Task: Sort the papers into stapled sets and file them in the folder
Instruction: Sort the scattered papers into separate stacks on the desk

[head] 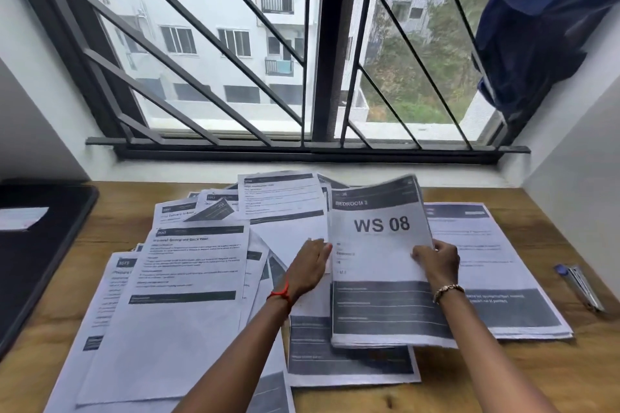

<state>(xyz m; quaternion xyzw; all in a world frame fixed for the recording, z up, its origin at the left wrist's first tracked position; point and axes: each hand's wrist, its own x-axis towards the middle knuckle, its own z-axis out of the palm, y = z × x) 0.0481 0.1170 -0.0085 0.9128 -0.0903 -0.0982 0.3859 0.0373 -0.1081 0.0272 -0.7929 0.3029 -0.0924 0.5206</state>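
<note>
The fingers (420,254) of the right hand (437,264) are curled over the right edge of the WS 08 set (379,308) and hold it; the thumb is hidden behind the paper. The fingers (321,246) of the left hand (309,266) are straight and close together, and their tips touch the left edge of the same set. This set is a thin bundle of several white sheets. The front page has a dark band on top with the word "BEDROOM", big letters "WS 08" in the middle and a dark block below. Its lower edge rests on other sheets, and its upper part is lifted and bends a little. Left of the set, loose papers (188,278) lie spread and overlapping. Right of it, partly under it, is a neat pile (496,261). Further right a stapler (580,285) lies on the wooden table (503,379). Far left of the set lies a black folder (40,261).
</note>
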